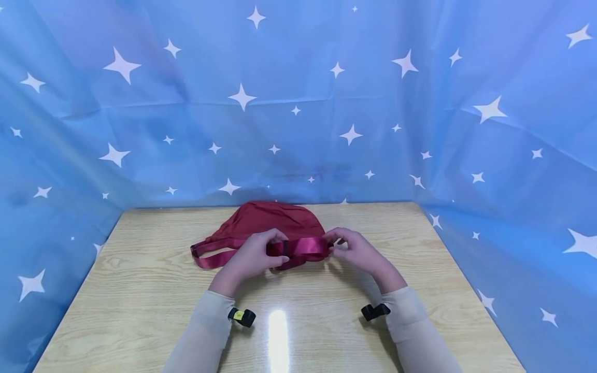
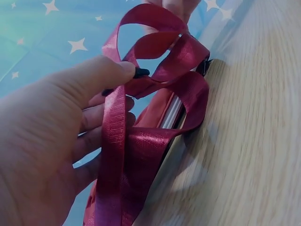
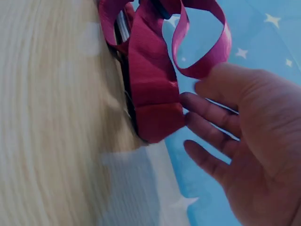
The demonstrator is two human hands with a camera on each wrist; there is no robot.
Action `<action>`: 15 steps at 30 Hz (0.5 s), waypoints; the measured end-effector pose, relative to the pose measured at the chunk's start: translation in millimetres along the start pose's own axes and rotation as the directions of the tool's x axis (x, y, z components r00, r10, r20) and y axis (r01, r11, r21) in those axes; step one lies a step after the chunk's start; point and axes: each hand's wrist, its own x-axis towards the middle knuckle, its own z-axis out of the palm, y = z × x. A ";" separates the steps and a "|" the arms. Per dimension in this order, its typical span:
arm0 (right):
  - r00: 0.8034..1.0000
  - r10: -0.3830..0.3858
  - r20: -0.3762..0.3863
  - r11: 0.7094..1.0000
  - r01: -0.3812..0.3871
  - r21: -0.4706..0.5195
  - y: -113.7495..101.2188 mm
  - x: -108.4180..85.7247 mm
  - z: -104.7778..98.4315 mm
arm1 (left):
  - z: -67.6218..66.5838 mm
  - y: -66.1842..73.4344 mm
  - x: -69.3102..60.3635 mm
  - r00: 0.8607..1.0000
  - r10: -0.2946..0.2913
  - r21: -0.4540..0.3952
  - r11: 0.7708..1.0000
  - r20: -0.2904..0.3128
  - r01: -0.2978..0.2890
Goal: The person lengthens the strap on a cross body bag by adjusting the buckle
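Note:
A dark red bag (image 1: pixel 275 218) lies on the table with its shiny red strap (image 1: pixel 305 245) looped along the front. My left hand (image 1: pixel 254 254) pinches a black slider (image 2: pixel 141 72) on the strap between thumb and fingers; the strap hangs in loops beside the palm in the left wrist view. At the bag's right end, my right hand (image 1: pixel 356 253) holds a raised loop of strap (image 3: pixel 225 40) at the thumb tip, its other fingers (image 3: pixel 209 113) beside the bag's end. The index fingertip is hidden there.
The wooden table (image 1: pixel 154 311) reaches back to a blue curtain (image 1: pixel 298 67) with white stars, which also hangs at both sides. Another strap loop (image 1: pixel 212 260) lies at the bag's left end. Black bands (image 1: pixel 242 317) sit at both wrists.

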 end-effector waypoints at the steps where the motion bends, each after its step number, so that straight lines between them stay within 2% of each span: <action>1: 1.000 -0.024 0.007 0.999 0.024 -0.026 0.9 1.0 1.1 | -0.6 -1.0 -0.2 1.000 -0.005 -0.002 1.000 0.002 0.005; 5: 0.993 -0.117 0.019 0.982 0.118 -0.145 3.3 5.0 8.7 | -2.8 -3.5 -1.6 1.000 -0.030 -0.007 1.000 0.003 0.030; 9: 0.981 -0.195 -0.006 0.951 0.187 -0.245 2.5 8.2 16.0 | -4.1 -6.3 -1.6 1.000 -0.021 0.000 1.000 -0.006 0.021; 12: 0.975 -0.218 -0.036 0.936 0.198 -0.290 -0.1 8.4 17.5 | -6.1 -7.8 -1.6 1.000 -0.001 0.007 1.000 -0.007 0.001; 15: 0.979 -0.198 -0.054 0.938 0.174 -0.299 -2.1 6.2 14.6 | -9.9 -7.4 -2.9 1.000 0.012 0.020 1.000 -0.008 -0.012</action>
